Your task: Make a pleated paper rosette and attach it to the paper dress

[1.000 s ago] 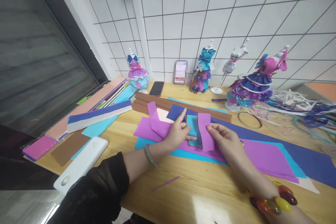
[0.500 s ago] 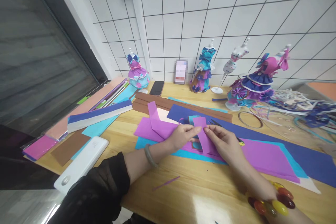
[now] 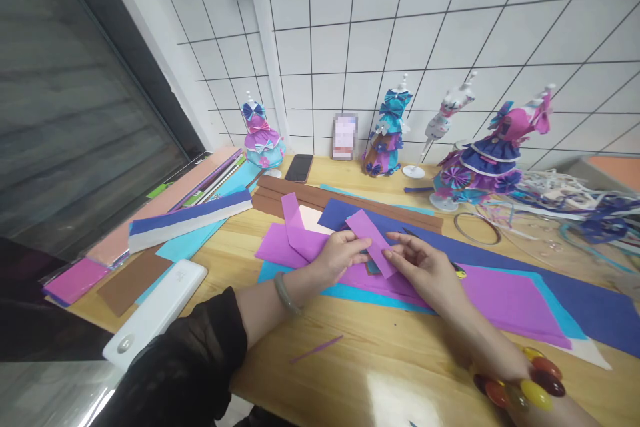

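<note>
A short purple paper strip (image 3: 369, 235) is held up between my hands, tilted with its top end leaning left. My left hand (image 3: 343, 257) pinches its left edge between thumb and fingers. At the lower right edge, my right hand (image 3: 423, 270) grips it with the thumb and fingertips. Beneath lie stacked sheets: a long purple sheet (image 3: 505, 297), a blue sheet (image 3: 590, 307) and a turquoise one (image 3: 350, 292). A folded purple piece (image 3: 295, 240) rests left of my hands. A yellow-and-black handle (image 3: 460, 271) shows past my right hand, mostly hidden.
Dressed miniature mannequins (image 3: 264, 140) stand along the tiled wall, with a bare-skirted one (image 3: 440, 123) among them. A dark phone (image 3: 299, 168) lies near brown paper (image 3: 345, 203). A white device (image 3: 157, 310) is at left; ribbons (image 3: 590, 207) pile at right. A thin purple scrap (image 3: 317, 349) lies in front.
The purple strip has turned from nearly upright to a slant, its top end swinging left. Both hands have shifted their hold on it slightly; the sheets have stayed put.
</note>
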`<state>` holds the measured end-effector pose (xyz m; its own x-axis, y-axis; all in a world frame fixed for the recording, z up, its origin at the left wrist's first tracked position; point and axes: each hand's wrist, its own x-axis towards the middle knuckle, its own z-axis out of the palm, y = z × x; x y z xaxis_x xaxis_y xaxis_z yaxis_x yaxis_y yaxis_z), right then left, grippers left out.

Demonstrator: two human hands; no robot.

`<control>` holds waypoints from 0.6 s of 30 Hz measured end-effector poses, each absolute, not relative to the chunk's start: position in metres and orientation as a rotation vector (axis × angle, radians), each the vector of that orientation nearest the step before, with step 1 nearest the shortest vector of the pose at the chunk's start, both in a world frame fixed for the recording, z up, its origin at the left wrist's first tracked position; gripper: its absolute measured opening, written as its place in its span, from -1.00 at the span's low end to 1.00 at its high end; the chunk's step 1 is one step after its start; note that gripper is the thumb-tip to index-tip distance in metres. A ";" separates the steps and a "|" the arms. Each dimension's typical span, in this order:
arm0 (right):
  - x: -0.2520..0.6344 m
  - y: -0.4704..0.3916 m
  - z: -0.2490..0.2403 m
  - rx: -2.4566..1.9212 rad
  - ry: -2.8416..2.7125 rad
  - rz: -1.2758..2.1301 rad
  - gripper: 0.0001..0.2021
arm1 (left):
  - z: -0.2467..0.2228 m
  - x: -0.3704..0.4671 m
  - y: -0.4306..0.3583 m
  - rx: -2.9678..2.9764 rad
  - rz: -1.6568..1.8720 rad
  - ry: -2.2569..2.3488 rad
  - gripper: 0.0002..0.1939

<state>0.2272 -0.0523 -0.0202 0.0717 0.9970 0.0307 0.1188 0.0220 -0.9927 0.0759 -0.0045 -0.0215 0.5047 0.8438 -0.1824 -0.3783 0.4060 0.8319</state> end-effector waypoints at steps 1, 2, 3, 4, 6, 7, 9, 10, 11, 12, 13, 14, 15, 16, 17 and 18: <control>0.227 -0.052 -0.022 -1.300 -1.264 1.073 -0.53 | -0.021 0.076 -0.005 0.817 0.837 0.648 -0.74; 0.227 -0.052 -0.023 -1.297 -1.279 1.059 -0.53 | -0.021 0.076 -0.005 0.819 0.824 0.638 -0.74; 0.227 -0.052 -0.024 -1.299 -1.301 1.039 -0.52 | -0.022 0.076 -0.005 0.827 0.809 0.637 -0.74; 0.227 -0.052 -0.025 -1.304 -1.327 1.014 -0.52 | -0.023 0.076 -0.005 0.838 0.796 0.646 -0.74; 0.229 -0.052 -0.024 -1.325 -1.397 0.949 -0.51 | -0.025 0.076 -0.005 0.867 0.772 0.682 -0.72; 0.231 -0.052 -0.023 -1.352 -1.441 0.897 -0.52 | -0.026 0.075 -0.005 0.878 0.769 0.700 -0.71; 0.238 -0.051 -0.021 -1.459 -1.527 0.713 -0.57 | -0.026 0.075 -0.005 0.885 0.784 0.724 -0.71; 0.243 -0.051 -0.019 -1.540 -1.572 0.575 -0.60 | -0.026 0.075 -0.004 0.875 0.805 0.728 -0.71; 0.248 -0.050 -0.018 -1.634 -1.608 0.401 -0.64 | -0.026 0.076 -0.004 0.857 0.831 0.725 -0.71; 0.253 -0.050 -0.016 -1.731 -1.660 0.216 -0.67 | -0.025 0.076 -0.004 0.835 0.858 0.715 -0.72; 0.258 -0.050 -0.015 -1.828 -1.739 0.033 -0.70 | -0.024 0.076 -0.003 0.812 0.882 0.697 -0.73; 0.262 -0.049 -0.014 -1.908 -1.823 -0.126 -0.72 | -0.023 0.076 -0.003 0.790 0.904 0.677 -0.74; 0.266 -0.049 -0.014 -1.968 -1.920 -0.234 -0.74 | -0.022 0.076 -0.003 0.768 0.924 0.652 -0.75; 0.269 -0.050 -0.015 -2.012 -2.003 -0.304 -0.76 | -0.022 0.076 -0.002 0.748 0.940 0.627 -0.75; 0.270 -0.050 -0.016 -2.041 -2.069 -0.348 -0.77 | -0.021 0.076 -0.002 0.730 0.957 0.605 -0.76; 0.271 -0.051 -0.018 -2.059 -2.116 -0.370 -0.77 | -0.021 0.076 -0.002 0.713 0.972 0.590 -0.76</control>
<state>0.2714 -0.0505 -0.0176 -0.0353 0.9569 0.2883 0.9979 0.0183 0.0616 0.0758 -0.0017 -0.0211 0.4446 0.8861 -0.1307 -0.5248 0.3760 0.7637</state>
